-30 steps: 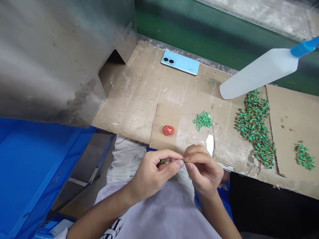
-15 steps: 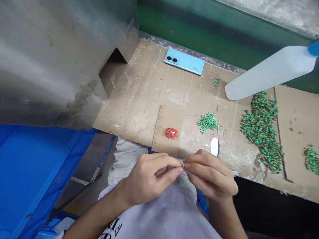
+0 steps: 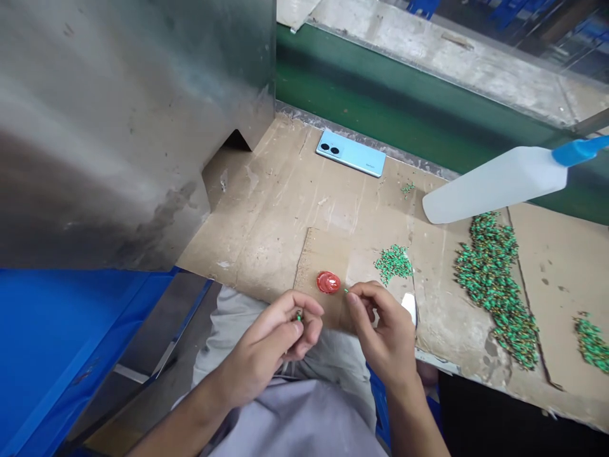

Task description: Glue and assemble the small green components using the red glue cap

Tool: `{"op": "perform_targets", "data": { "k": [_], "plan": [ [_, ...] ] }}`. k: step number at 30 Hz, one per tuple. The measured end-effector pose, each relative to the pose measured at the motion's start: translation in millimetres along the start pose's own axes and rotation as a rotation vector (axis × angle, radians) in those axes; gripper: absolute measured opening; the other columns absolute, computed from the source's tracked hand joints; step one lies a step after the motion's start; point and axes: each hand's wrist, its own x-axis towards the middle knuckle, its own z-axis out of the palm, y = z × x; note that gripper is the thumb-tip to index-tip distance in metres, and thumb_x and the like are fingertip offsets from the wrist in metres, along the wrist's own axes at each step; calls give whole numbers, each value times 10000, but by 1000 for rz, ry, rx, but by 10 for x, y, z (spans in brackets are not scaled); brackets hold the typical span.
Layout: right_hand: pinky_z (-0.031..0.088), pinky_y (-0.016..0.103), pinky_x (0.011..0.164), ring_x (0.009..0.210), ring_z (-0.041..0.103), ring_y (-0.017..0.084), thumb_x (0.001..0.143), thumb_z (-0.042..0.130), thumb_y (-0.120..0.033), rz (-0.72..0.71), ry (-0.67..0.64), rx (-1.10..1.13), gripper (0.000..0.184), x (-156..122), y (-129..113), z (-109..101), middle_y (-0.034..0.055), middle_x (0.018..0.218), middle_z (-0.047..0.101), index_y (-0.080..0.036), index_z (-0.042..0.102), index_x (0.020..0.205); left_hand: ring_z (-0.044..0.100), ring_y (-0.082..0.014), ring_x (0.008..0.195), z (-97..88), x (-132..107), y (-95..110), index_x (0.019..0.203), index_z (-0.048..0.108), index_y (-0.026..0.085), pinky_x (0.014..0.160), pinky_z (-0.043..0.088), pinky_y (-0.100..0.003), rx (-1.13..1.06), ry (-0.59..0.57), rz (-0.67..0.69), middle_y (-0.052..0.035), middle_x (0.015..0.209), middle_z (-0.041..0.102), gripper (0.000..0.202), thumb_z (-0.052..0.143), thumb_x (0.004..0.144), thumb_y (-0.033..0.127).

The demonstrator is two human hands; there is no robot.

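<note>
My left hand (image 3: 271,349) is curled over a small green beaded component (image 3: 299,316), held at the fingertips. My right hand (image 3: 385,330) pinches a tiny green piece (image 3: 346,291) between thumb and forefinger, a little to the right of a round red lid (image 3: 328,282). That lid lies on a cardboard sheet (image 3: 328,254), close to both hands. Just beyond my right hand is a small pile of green components (image 3: 392,263). Further right lie a long heap of green components with gold-coloured wire (image 3: 495,289) and a smaller patch (image 3: 591,343).
A pale blue smartphone (image 3: 351,153) lies face down at the cardboard's back edge. A white plastic scraper with a blue handle (image 3: 495,185) hangs above the heap. A steel machine housing (image 3: 118,127) fills the left, with a blue bin (image 3: 57,355) below it.
My hands have drawn apart from their fingertip contact, each now keeping a small green piece. The camera view has tilted upward, showing more of the far ledge.
</note>
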Motion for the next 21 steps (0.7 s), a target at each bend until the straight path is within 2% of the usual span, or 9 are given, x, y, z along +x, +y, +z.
{"op": "perform_targets", "data": {
  "k": [3,7,12,18,21],
  "plan": [
    [416,243,535,576,513,107,1067,643,-156,36,17,-13,119,-3,53,56,-48,769,618,-236,689,993,496,-68,626,-51,-11,28,1129,695,177,564,310,-216,-127,-46,-8,-89,996,784,291,814,997,408],
    [405,259,539,566,486,113,1061,654,-182,82,31,-49,108,-24,99,79,-48,753,602,-232,704,980,515,-44,529,-122,-18,40,1090,671,187,490,216,-218,-196,-54,-56,-166,1109,862,312,853,981,415],
    [416,274,558,574,491,124,1060,651,-204,105,8,-62,116,-3,111,85,-50,733,572,-229,712,964,453,-20,473,-166,-20,39,968,702,143,462,214,-200,-135,-18,-96,-151,960,873,338,896,939,420],
    [419,277,550,573,502,131,1061,634,-208,92,-16,-72,128,18,109,88,-38,732,584,-223,720,967,372,-4,417,-156,-17,29,1161,691,170,439,218,-185,-65,-13,-80,-110,889,868,373,866,958,430],
    [414,274,540,569,496,132,1061,632,-212,97,-19,-81,131,13,118,81,-34,729,589,-223,713,959,371,-9,402,-160,-12,15,1101,665,174,420,213,-188,-42,-24,-82,-139,934,877,356,840,971,455]
  ]
}}
